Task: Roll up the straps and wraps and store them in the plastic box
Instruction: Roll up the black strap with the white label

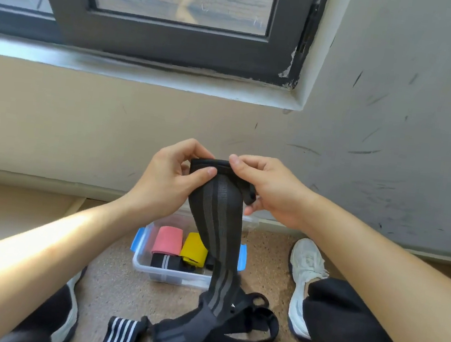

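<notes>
The wrap [217, 226] is matt, dark grey woven cloth, ribbed in texture, with paler stripes. The plastic box [166, 275] is clear and glossy with smooth blue clips [138, 238], and the pink roll [168, 240] and yellow roll [195, 248] inside it look matt and smooth. The floor [108, 284] is rough and speckled, and the wall [393, 134] is matt paint scuffed with dark marks.

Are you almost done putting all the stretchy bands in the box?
Roughly halfway. Done: a pink roll, a yellow roll and a black striped roll sit in the plastic box. In hand: the left hand and right hand pinch the top of a long grey-striped wrap that hangs unrolled to the floor. Left: that wrap, plus a black strap and a black-and-white wrap on the floor.
</notes>
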{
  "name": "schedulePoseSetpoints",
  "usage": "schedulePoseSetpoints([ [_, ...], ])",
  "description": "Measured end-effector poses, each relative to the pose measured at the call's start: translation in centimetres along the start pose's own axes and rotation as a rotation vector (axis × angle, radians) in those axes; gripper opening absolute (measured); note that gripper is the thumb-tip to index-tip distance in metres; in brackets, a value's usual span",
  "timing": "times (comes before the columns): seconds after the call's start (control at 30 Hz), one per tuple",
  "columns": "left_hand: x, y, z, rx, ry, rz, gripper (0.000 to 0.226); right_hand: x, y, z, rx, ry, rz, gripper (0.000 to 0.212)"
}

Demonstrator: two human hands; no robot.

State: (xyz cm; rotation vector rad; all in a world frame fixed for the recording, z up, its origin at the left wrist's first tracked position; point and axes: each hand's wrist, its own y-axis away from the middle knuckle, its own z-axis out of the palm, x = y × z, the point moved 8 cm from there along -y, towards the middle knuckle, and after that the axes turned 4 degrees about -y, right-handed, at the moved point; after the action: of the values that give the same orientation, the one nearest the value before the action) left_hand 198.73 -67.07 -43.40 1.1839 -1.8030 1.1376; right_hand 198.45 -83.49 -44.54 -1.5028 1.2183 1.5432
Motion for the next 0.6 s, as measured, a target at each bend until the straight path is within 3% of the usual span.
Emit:
schedulePoseSetpoints([
  [0.17, -0.6, 0.2, 0.2, -0.047, 0.077, -0.059, 0.012, -0.1, -0.4, -0.3, 0.025, -0.092, -0.044, 0.028],
  [0.3, -2.2, 1.0, 1.3, -0.155, 0.199, -0.275, 0.019, -0.1, -0.3, -0.8, 0.053, -0.108, -0.069, 0.019],
  [0.47, -3.0, 1.8, 2.5, -0.194, 0.304, -0.401, 0.026, -0.3, 0.3, -1.3, 0.062, 0.02, -0.15, 0.022],
  [0.6, -3.1, 1.5, 2.4, -0.159, 0.266, -0.355, 0.021, -0.6, 0.5, -1.2, 0.078, 0.172, -0.254, 0.028],
])
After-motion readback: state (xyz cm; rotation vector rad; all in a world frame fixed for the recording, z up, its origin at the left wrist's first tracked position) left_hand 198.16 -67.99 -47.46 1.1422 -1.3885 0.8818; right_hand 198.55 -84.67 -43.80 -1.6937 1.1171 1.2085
